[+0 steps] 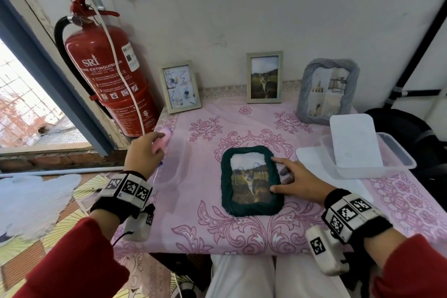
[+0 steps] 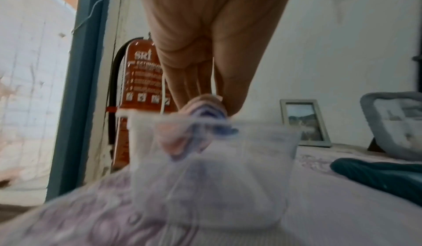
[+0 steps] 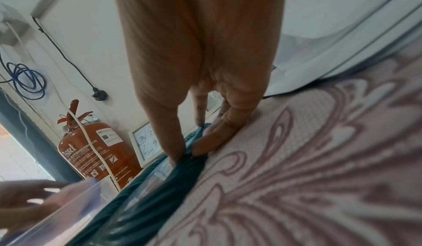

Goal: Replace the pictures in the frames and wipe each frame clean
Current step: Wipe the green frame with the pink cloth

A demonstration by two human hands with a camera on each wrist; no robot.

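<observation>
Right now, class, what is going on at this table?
A person sits at a table with a pink floral cloth. The right hand steadies a dark green frame lying flat, fingers on its right edge. The left hand grips a pink cloth over a clear container. Three more frames stand against the wall.

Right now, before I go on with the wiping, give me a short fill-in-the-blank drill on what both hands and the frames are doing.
1. The left hand holds a pink ____ over a clear container.
2. The right hand rests its fingers on the right edge of the dark ____ frame lying flat on the tablecloth.
3. The number of frames standing upright against the wall is ____.
4. The picture in the flat frame shows a ____.

Missing words: cloth; green; three; cat
</observation>
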